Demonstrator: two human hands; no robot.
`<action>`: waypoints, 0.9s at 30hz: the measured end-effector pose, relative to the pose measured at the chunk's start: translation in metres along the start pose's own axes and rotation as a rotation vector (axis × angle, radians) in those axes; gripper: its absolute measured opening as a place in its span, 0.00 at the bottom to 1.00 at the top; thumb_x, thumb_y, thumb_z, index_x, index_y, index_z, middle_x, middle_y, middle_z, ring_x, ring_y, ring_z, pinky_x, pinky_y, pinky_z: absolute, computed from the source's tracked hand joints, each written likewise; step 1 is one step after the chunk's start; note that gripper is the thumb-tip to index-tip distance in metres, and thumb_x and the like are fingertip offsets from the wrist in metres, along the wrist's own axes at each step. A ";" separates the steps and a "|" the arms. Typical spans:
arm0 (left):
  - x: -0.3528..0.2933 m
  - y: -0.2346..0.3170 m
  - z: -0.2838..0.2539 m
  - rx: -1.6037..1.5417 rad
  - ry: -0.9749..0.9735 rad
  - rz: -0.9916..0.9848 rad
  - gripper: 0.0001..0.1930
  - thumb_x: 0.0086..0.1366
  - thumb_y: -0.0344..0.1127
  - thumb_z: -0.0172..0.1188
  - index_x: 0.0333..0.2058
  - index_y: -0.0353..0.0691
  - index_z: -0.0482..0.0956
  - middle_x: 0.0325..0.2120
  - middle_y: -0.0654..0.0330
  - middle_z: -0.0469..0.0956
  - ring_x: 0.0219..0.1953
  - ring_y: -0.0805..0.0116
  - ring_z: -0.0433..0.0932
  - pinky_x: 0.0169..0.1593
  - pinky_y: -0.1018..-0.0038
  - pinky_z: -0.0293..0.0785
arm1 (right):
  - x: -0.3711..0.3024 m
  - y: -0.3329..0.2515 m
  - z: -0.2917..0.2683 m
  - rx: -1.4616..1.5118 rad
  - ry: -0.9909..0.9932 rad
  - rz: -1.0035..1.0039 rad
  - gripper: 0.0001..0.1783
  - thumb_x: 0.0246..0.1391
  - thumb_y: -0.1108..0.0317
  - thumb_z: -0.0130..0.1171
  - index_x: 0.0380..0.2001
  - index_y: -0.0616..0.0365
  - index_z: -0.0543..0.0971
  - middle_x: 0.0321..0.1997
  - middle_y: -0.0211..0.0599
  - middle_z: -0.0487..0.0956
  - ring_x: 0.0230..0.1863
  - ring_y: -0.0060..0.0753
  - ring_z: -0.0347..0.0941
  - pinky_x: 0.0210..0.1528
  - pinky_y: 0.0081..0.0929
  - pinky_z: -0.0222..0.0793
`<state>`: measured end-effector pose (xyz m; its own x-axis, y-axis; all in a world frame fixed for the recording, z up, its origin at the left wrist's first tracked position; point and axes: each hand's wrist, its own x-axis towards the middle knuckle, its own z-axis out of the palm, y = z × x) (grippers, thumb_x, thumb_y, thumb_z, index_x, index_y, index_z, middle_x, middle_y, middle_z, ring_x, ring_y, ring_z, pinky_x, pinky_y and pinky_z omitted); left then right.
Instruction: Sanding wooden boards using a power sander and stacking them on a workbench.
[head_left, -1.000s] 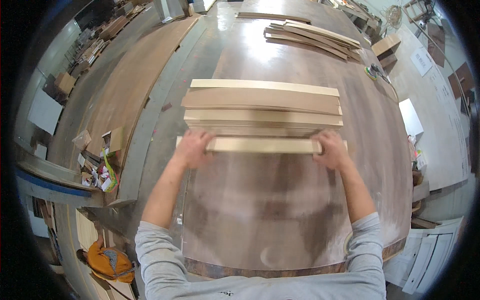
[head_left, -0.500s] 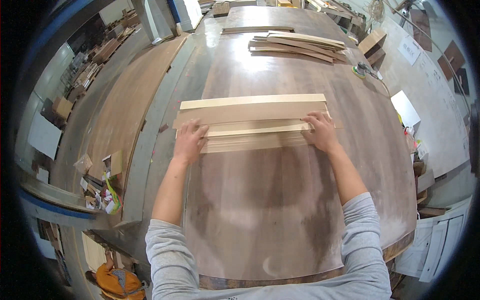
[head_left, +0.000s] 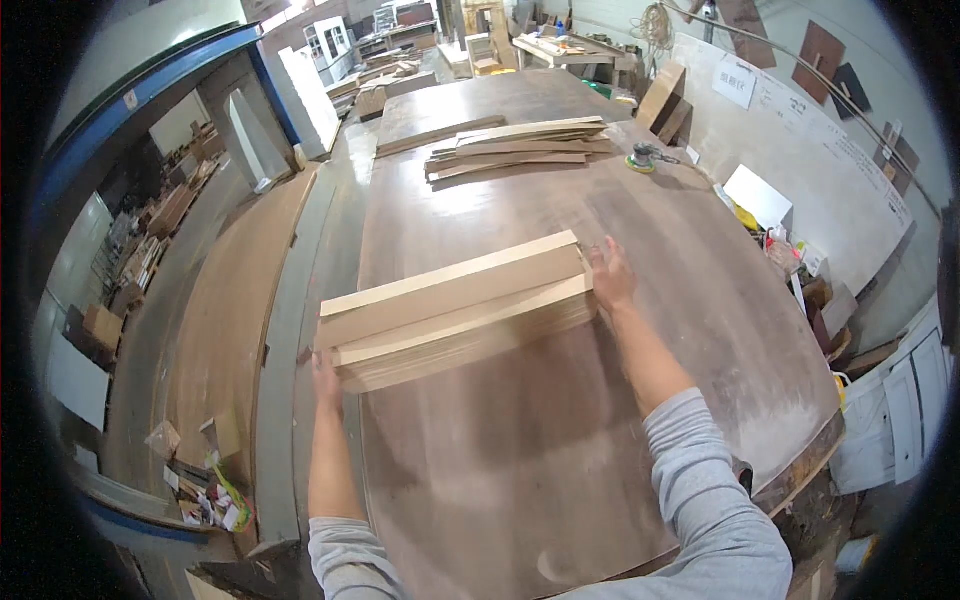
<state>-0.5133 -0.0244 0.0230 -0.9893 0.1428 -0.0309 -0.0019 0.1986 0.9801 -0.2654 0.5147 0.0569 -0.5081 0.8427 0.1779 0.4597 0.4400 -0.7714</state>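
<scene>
A stack of thin, pale wood strips (head_left: pixel 460 316) lies slantwise in front of me over the large brown tabletop, its right end farther away than its left. Its top strips overlap unevenly. My left hand (head_left: pixel 325 380) is against the left end, with the fingers partly hidden by the strips. At the opposite end, my right hand (head_left: pixel 613 277) presses its palm side to the strip ends, fingertips pointing up and away. Between them the two hands hold the stack by its ends. Whether its underside touches the tabletop, I cannot tell.
Farther up the brown tabletop (head_left: pixel 480 470) lies a loose pile of wood strips (head_left: pixel 520 148), with an orbital sander (head_left: pixel 642 158) to its right. A long wooden panel (head_left: pixel 235 320) stretches along the left. A whiteboard (head_left: pixel 800 135) lines the right wall.
My hands have gone from the top of the stack to its two ends. The stack has turned, left end nearer and right end farther. The view has shifted too.
</scene>
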 end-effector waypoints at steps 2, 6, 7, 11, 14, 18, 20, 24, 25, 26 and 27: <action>-0.011 0.000 0.017 -0.055 0.191 -0.141 0.41 0.75 0.64 0.48 0.75 0.41 0.57 0.69 0.53 0.66 0.70 0.55 0.65 0.72 0.57 0.57 | -0.013 0.013 -0.014 -0.116 0.006 0.045 0.48 0.68 0.34 0.43 0.76 0.61 0.59 0.77 0.60 0.62 0.80 0.57 0.53 0.79 0.47 0.49; -0.008 0.005 0.005 -0.128 -0.055 -0.021 0.38 0.75 0.63 0.47 0.72 0.42 0.63 0.63 0.55 0.71 0.65 0.58 0.68 0.69 0.59 0.61 | -0.002 0.046 0.006 0.252 -0.095 0.196 0.47 0.70 0.34 0.41 0.74 0.64 0.62 0.76 0.62 0.63 0.80 0.59 0.54 0.79 0.45 0.49; -0.007 0.003 0.008 -0.053 -0.004 -0.060 0.36 0.75 0.63 0.47 0.69 0.43 0.66 0.59 0.57 0.72 0.60 0.60 0.71 0.65 0.61 0.64 | 0.002 0.049 0.016 0.390 -0.171 0.155 0.47 0.70 0.33 0.41 0.73 0.65 0.63 0.76 0.62 0.63 0.79 0.59 0.54 0.79 0.44 0.49; -0.007 0.014 0.028 0.030 0.085 -0.162 0.31 0.72 0.63 0.49 0.61 0.44 0.73 0.50 0.62 0.75 0.49 0.67 0.75 0.50 0.65 0.68 | 0.016 0.068 0.042 0.462 -0.178 0.102 0.47 0.71 0.33 0.39 0.73 0.65 0.64 0.76 0.62 0.64 0.79 0.59 0.54 0.78 0.41 0.50; -0.021 0.023 0.019 -0.033 0.004 -0.158 0.31 0.71 0.64 0.51 0.59 0.45 0.74 0.48 0.63 0.75 0.46 0.68 0.75 0.47 0.67 0.67 | -0.006 0.044 0.019 0.637 -0.324 0.116 0.48 0.71 0.32 0.36 0.72 0.66 0.66 0.74 0.61 0.68 0.78 0.55 0.58 0.77 0.39 0.52; -0.014 0.012 0.004 -0.237 0.057 -0.080 0.33 0.72 0.63 0.51 0.66 0.46 0.69 0.58 0.58 0.74 0.59 0.58 0.74 0.60 0.59 0.70 | -0.004 0.067 -0.003 0.510 -0.140 0.221 0.44 0.72 0.34 0.41 0.71 0.64 0.69 0.68 0.50 0.75 0.69 0.45 0.69 0.70 0.33 0.60; -0.039 -0.014 -0.010 -0.271 0.190 -0.027 0.31 0.75 0.58 0.51 0.66 0.41 0.69 0.59 0.55 0.74 0.61 0.58 0.73 0.62 0.61 0.69 | -0.023 0.082 -0.012 0.435 0.081 0.196 0.42 0.72 0.35 0.43 0.70 0.63 0.70 0.66 0.47 0.77 0.65 0.42 0.72 0.66 0.30 0.64; -0.162 -0.058 -0.017 -0.161 0.414 -0.039 0.31 0.77 0.53 0.51 0.67 0.35 0.69 0.60 0.55 0.75 0.59 0.60 0.75 0.63 0.63 0.69 | -0.161 0.068 -0.110 0.985 0.106 0.300 0.31 0.74 0.44 0.47 0.65 0.58 0.74 0.57 0.36 0.81 0.55 0.25 0.77 0.53 0.27 0.73; -0.199 -0.063 -0.011 -0.120 0.376 -0.004 0.27 0.77 0.52 0.52 0.63 0.37 0.73 0.57 0.58 0.77 0.54 0.65 0.77 0.58 0.66 0.70 | -0.206 0.077 -0.127 0.973 0.133 0.290 0.29 0.73 0.45 0.49 0.62 0.57 0.75 0.53 0.33 0.82 0.52 0.22 0.78 0.49 0.24 0.73; -0.230 -0.067 -0.010 -0.178 0.252 -0.119 0.23 0.76 0.50 0.54 0.58 0.39 0.75 0.51 0.61 0.79 0.50 0.70 0.77 0.53 0.69 0.70 | -0.257 0.087 -0.146 0.955 0.176 0.289 0.27 0.73 0.46 0.51 0.60 0.57 0.76 0.50 0.30 0.82 0.48 0.20 0.78 0.45 0.21 0.73; -0.268 -0.035 0.015 -0.220 0.182 -0.173 0.24 0.76 0.50 0.55 0.60 0.40 0.73 0.51 0.61 0.78 0.50 0.68 0.76 0.53 0.67 0.70 | -0.301 0.093 -0.165 0.945 0.187 0.341 0.27 0.73 0.46 0.51 0.60 0.57 0.76 0.50 0.30 0.82 0.48 0.21 0.78 0.46 0.22 0.73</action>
<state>-0.2457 -0.0549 -0.0058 -0.9814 -0.0545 -0.1842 -0.1838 -0.0125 0.9829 0.0506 0.3534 0.0321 -0.2990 0.9478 -0.1113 -0.2449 -0.1889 -0.9510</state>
